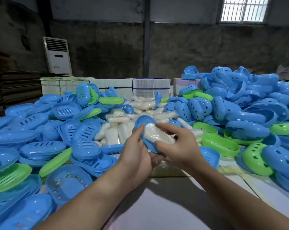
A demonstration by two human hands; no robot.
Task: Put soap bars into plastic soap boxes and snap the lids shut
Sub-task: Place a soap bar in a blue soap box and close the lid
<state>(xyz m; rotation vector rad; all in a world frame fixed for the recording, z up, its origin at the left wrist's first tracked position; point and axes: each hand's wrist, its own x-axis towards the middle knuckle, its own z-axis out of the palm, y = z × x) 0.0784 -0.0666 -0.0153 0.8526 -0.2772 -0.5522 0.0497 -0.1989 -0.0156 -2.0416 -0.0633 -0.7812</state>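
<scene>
Where the table's left side begins, a heap of blue and green slotted soap-box halves spreads from the near corner back toward a white standing air conditioner against the dark wall, with flat bundles of stacked paper or card lined up behind the heap. Moving inward, a mound of wrapped white soap bars fills the gap in the middle of the table, between the two heaps of plastic. Just in front of it, the left hand grips a blue soap-box half from below, thumb up along its left edge and fingers curled under it, holding it tilted above the table. A wrapped soap bar lies in that half, its clear wrapper shining. The right hand pinches the bar, thumb at its near end and index finger laid over its far top, the other fingers curled behind. The pale table surface shows beneath both forearms. Farther right, green box halves lie near the hands, and beyond them a tall pile of blue perforated box halves rises toward a barred window high in the wall.
</scene>
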